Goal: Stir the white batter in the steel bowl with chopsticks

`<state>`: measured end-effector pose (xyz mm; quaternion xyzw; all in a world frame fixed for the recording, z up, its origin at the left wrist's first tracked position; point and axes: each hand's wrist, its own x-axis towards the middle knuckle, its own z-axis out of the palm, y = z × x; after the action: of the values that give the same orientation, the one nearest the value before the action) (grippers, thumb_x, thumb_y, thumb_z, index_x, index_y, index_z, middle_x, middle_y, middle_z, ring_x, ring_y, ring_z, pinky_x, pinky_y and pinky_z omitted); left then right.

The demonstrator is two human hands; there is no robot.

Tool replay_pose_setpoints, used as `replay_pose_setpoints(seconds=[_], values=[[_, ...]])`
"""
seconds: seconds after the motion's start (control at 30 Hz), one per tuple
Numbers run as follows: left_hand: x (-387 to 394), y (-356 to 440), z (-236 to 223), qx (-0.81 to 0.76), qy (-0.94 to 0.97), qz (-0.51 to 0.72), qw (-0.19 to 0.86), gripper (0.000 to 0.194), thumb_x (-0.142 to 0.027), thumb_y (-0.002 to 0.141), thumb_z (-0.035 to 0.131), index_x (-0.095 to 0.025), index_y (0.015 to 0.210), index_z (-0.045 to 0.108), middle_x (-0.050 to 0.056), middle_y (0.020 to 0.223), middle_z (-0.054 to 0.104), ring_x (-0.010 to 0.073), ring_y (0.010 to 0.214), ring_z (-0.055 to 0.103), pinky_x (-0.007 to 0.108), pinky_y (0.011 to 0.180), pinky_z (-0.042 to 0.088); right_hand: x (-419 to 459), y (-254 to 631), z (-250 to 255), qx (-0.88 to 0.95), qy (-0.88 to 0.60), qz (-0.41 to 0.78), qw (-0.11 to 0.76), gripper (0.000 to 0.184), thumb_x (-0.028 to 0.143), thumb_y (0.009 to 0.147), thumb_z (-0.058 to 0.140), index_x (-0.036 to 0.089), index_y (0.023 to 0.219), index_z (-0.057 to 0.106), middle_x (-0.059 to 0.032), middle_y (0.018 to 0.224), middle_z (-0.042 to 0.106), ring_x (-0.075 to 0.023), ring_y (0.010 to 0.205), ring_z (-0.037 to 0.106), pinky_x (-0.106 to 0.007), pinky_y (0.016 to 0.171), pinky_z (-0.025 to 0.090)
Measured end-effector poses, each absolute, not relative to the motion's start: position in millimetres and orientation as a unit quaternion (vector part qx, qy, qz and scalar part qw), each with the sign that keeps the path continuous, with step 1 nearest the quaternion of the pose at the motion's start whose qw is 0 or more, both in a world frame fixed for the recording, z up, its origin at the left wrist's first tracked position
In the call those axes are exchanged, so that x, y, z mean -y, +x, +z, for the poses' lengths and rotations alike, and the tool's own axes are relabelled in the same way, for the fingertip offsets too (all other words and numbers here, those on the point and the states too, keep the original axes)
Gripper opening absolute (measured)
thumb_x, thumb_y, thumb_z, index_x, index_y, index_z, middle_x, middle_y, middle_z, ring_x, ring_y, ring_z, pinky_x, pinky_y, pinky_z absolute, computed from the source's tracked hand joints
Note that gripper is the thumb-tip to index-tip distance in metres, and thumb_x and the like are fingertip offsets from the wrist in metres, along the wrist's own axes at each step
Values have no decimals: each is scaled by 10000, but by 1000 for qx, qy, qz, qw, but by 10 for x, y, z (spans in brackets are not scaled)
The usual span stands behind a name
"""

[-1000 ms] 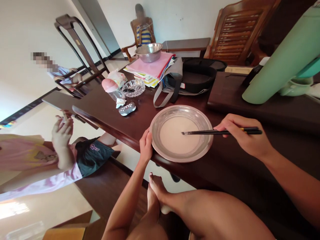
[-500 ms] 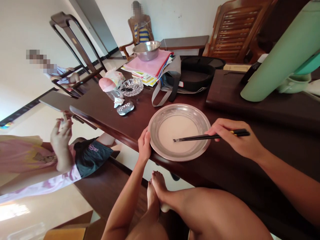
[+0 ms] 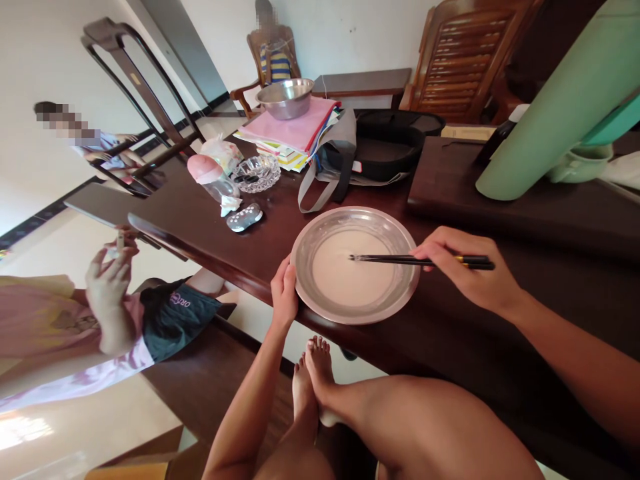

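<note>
A shallow steel plate point(image 3: 395, 230) holding pale, milky batter sits near the edge of a dark wooden table point(image 3: 475, 333). My left hand point(image 3: 283, 293) grips the plate's left rim, fingers closed on it. My right hand point(image 3: 467, 273) holds a pair of black chopsticks point(image 3: 395, 259) level over the plate, their tips in the batter near the middle.
Behind the plate lie a grey-strapped black bag point(image 3: 380, 150), stacked books with a steel bowl point(image 3: 285, 99) on top, a glass ashtray point(image 3: 255, 173), a pink-capped bottle point(image 3: 210, 177) and a small remote point(image 3: 244, 217). A green cylinder point(image 3: 555, 113) leans at right. Another person sits at left with a raised hand point(image 3: 107, 283).
The chopstick tips swept left across the batter and then back toward the middle. My left hand stayed on the rim. The view drifted slightly.
</note>
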<state>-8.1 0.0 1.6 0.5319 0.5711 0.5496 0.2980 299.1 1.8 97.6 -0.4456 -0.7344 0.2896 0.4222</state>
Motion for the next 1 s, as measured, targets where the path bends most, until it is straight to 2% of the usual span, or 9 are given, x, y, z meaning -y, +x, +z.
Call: replay_pose_setpoints(seconds=[0.13,0.23,0.33,0.5,0.6,0.7,0.87,0.93,1.0], values=[[2,-80,24,-575,536,545,291,499,-520,907,440,-161,1185,645,92,1203,664,250,1135,586,361,1007,423,-4,3006,989,718,-439,322,434,289,309,915,503,212,687,651,-9,695,655,-101,542,547,-257,495,444],[-3,-80,21,-573,538,548,285,495,-519,909,440,-165,1188,645,89,1200,667,246,1132,588,351,1004,424,-2,2980,974,743,-420,342,393,218,315,902,531,220,771,677,-18,779,689,-123,639,608,-273,590,485],[-7,-81,14,-572,534,552,287,495,-521,907,443,-170,1190,646,87,1198,668,249,1133,588,354,1003,426,-4,2979,981,747,-437,298,404,196,324,891,545,232,782,679,-28,800,695,-164,743,638,-304,667,499],[0,-79,26,-575,536,545,292,500,-526,905,439,-172,1192,645,89,1200,665,248,1128,588,362,1003,426,13,3003,1014,718,-444,326,426,299,345,911,503,223,681,650,-17,687,661,-123,534,553,-293,512,444],[1,-81,26,-576,534,546,291,498,-523,905,440,-171,1193,645,90,1204,664,249,1132,585,367,1006,424,13,2973,995,737,-428,343,396,246,349,902,522,232,747,672,-23,769,701,-147,641,621,-299,595,494],[1,-86,14,-570,536,550,294,482,-509,911,442,-176,1194,645,86,1206,663,245,1132,586,356,1004,422,8,2966,982,753,-428,294,403,187,330,888,550,240,786,678,-32,819,708,-177,759,647,-320,688,514],[6,-81,15,-569,535,548,302,461,-491,918,444,-172,1185,645,85,1213,660,240,1133,586,344,1000,422,26,2998,998,726,-440,321,420,284,324,916,498,224,701,655,-26,726,669,-127,576,574,-279,506,458],[7,-78,20,-573,533,546,300,471,-496,916,444,-165,1184,644,91,1215,659,244,1133,586,349,1000,421,27,2988,994,735,-425,340,403,259,336,907,516,227,727,666,-22,756,687,-131,602,600,-278,536,480],[8,-79,22,-574,532,546,298,476,-498,915,443,-162,1188,642,93,1220,656,248,1139,582,355,1006,417,19,2977,988,751,-420,325,393,205,334,891,545,235,773,680,-26,802,703,-158,710,645,-293,632,511]])
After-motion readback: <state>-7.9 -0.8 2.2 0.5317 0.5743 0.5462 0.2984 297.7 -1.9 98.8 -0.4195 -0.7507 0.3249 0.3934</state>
